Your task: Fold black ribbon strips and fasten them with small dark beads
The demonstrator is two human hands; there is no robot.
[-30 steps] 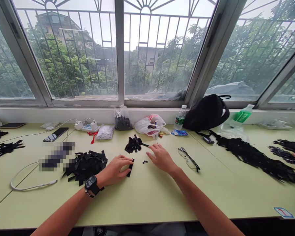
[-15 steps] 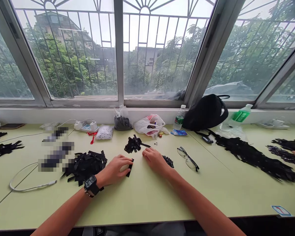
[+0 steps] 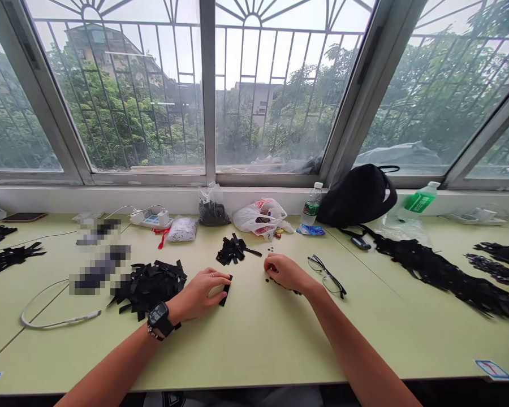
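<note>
My left hand (image 3: 203, 291) rests on the green table (image 3: 254, 339), its fingers closed on a small black strip (image 3: 225, 290); a black watch (image 3: 159, 317) is on that wrist. My right hand (image 3: 286, 272) lies a little to the right, fingers curled down over a heap of small black beads (image 3: 294, 291), pinching at something I cannot make out. A single bead (image 3: 266, 277) lies just left of its fingertips. A big pile of black strips (image 3: 150, 284) lies left of my left hand and a smaller pile (image 3: 232, 250) sits beyond both hands.
Glasses (image 3: 327, 275) lie right of my right hand. Plastic bags (image 3: 258, 216), a water bottle (image 3: 311, 203), a black bag (image 3: 358, 195) and a power strip (image 3: 150, 218) line the windowsill side. A long black heap (image 3: 441, 275) spreads at the right. A white cable (image 3: 51, 322) curls at left.
My right hand drew in toward my left hand, then shifted right and curled down over the bead heap. My left hand kept still with the strip.
</note>
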